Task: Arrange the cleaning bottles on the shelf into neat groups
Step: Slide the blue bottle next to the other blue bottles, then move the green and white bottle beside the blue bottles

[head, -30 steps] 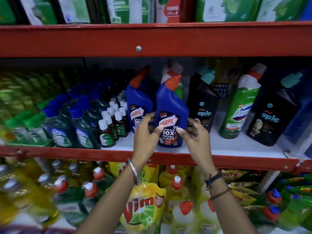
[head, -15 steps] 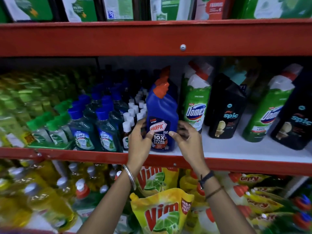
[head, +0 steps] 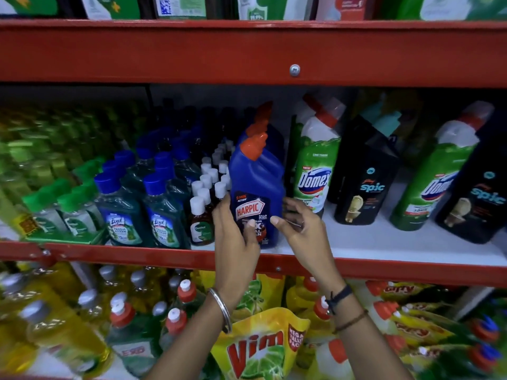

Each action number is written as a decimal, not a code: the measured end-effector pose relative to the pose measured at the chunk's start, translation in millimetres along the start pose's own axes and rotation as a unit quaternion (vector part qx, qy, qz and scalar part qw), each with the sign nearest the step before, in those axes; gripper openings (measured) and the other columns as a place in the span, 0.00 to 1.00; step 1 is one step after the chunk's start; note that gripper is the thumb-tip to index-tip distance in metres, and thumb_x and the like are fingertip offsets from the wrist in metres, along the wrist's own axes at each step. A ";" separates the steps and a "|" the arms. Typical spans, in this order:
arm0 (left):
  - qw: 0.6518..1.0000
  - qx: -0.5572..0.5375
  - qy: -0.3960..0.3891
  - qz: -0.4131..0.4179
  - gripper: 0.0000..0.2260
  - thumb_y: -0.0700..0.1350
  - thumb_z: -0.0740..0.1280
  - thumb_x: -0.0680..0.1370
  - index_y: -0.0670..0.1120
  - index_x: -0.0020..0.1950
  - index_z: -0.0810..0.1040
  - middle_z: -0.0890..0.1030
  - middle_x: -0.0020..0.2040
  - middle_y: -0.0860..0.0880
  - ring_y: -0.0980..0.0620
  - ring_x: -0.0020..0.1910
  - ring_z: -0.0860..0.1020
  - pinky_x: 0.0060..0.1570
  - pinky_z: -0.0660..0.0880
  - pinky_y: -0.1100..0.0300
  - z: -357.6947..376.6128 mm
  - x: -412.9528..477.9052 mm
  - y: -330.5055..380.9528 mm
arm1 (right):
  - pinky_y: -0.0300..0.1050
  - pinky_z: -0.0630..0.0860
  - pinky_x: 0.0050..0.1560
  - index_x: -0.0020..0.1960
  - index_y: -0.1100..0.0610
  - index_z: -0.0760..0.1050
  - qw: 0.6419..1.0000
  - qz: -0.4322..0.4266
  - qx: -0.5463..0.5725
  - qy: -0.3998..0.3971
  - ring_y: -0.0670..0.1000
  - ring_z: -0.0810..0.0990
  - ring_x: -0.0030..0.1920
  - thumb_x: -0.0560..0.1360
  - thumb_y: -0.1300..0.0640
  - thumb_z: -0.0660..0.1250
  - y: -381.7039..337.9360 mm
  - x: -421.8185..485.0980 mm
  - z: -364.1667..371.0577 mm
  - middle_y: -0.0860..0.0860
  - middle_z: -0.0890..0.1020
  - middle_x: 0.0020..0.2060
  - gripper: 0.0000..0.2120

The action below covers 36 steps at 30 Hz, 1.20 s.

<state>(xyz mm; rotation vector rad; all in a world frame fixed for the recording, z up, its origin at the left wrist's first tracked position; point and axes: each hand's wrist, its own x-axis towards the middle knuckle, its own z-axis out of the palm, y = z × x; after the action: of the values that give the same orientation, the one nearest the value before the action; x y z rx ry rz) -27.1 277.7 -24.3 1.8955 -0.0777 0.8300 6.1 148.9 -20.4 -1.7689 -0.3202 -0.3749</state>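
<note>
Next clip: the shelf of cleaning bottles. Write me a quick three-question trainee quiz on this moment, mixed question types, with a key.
1. True or false: the front Harpic bottle stands upright on the middle shelf.
2. Which product stands directly to the right of the Harpic row as the camera sees it? A) the black Spic bottle B) the green Domex bottle C) the Vim pouch
3. Fill in: the left hand touches the Harpic bottle on the side nearest the small brown ______ bottles.

Key: 1 true; 2 B; 3 Dettol. The right hand is open beside the bottle, thumb near its label.
</note>
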 end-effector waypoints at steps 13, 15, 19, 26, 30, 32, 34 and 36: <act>0.974 -0.136 -0.150 0.097 0.12 0.39 0.61 0.79 0.47 0.62 0.72 0.77 0.61 0.50 0.59 0.62 0.74 0.64 0.71 0.61 132.1 -38.2 89.8 | 0.35 0.77 0.51 0.58 0.54 0.76 0.986 -0.026 -0.056 0.154 0.45 0.80 0.54 0.77 0.53 0.65 15.1 -20.4 -184.3 0.48 0.82 0.53 0.11; 0.965 -0.134 -0.214 0.070 0.12 0.41 0.61 0.79 0.47 0.62 0.73 0.78 0.59 0.51 0.58 0.60 0.75 0.62 0.72 0.59 158.9 -39.2 99.3 | 0.36 0.77 0.51 0.59 0.57 0.76 0.974 -0.035 -0.079 0.211 0.49 0.79 0.55 0.78 0.56 0.63 28.0 -15.8 -213.3 0.52 0.81 0.54 0.11; 0.952 -0.154 -0.265 0.026 0.18 0.39 0.61 0.78 0.47 0.68 0.68 0.72 0.63 0.54 0.58 0.63 0.71 0.64 0.72 0.54 208.1 -38.2 116.8 | 0.23 0.71 0.46 0.66 0.62 0.70 0.970 -0.002 -0.093 0.223 0.49 0.75 0.58 0.79 0.61 0.60 43.9 3.4 -246.7 0.53 0.77 0.59 0.16; 0.969 -0.123 -0.216 -0.002 0.31 0.31 0.60 0.75 0.46 0.76 0.56 0.66 0.72 0.44 0.60 0.65 0.64 0.55 0.58 0.85 259.5 -29.9 128.1 | 0.45 0.71 0.62 0.71 0.56 0.64 0.981 0.026 -0.132 0.143 0.56 0.74 0.64 0.77 0.63 0.56 64.0 34.9 -259.6 0.55 0.74 0.62 0.22; 0.972 -0.138 -0.191 -0.014 0.34 0.26 0.59 0.72 0.47 0.75 0.59 0.68 0.70 0.46 0.59 0.65 0.66 0.56 0.61 0.84 266.1 -30.4 124.8 | 0.55 0.76 0.61 0.68 0.56 0.68 0.977 0.014 -0.150 0.153 0.58 0.78 0.61 0.75 0.59 0.60 66.4 37.2 -259.6 0.58 0.80 0.60 0.21; 0.972 -0.142 -0.183 -0.024 0.34 0.26 0.59 0.73 0.50 0.75 0.60 0.68 0.70 0.49 0.58 0.66 0.69 0.58 0.66 0.78 266.9 -30.0 123.6 | 0.41 0.78 0.56 0.67 0.58 0.70 0.976 0.010 -0.131 0.176 0.55 0.81 0.56 0.75 0.64 0.65 64.8 35.6 -259.1 0.57 0.81 0.57 0.20; 0.972 -0.152 -0.174 -0.033 0.33 0.29 0.60 0.74 0.55 0.74 0.62 0.71 0.70 0.49 0.53 0.66 0.72 0.63 0.73 0.63 267.4 -28.7 123.0 | 0.27 0.75 0.46 0.65 0.59 0.72 0.972 0.009 -0.126 0.196 0.51 0.81 0.51 0.73 0.65 0.68 61.7 33.5 -259.7 0.56 0.82 0.54 0.21; 0.974 -0.157 -0.160 -0.032 0.33 0.31 0.63 0.74 0.58 0.72 0.63 0.73 0.68 0.49 0.49 0.63 0.75 0.61 0.77 0.50 266.1 -29.9 122.9 | 0.24 0.74 0.41 0.63 0.59 0.74 0.972 0.004 -0.114 0.207 0.47 0.81 0.46 0.72 0.64 0.70 59.2 29.4 -260.4 0.55 0.83 0.51 0.20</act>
<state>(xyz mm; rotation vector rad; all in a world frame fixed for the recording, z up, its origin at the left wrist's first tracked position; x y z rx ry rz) 36.4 -9.7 -9.8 1.7032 -0.3250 0.4324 36.2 -117.7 -6.0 -1.8609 0.0299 -0.7853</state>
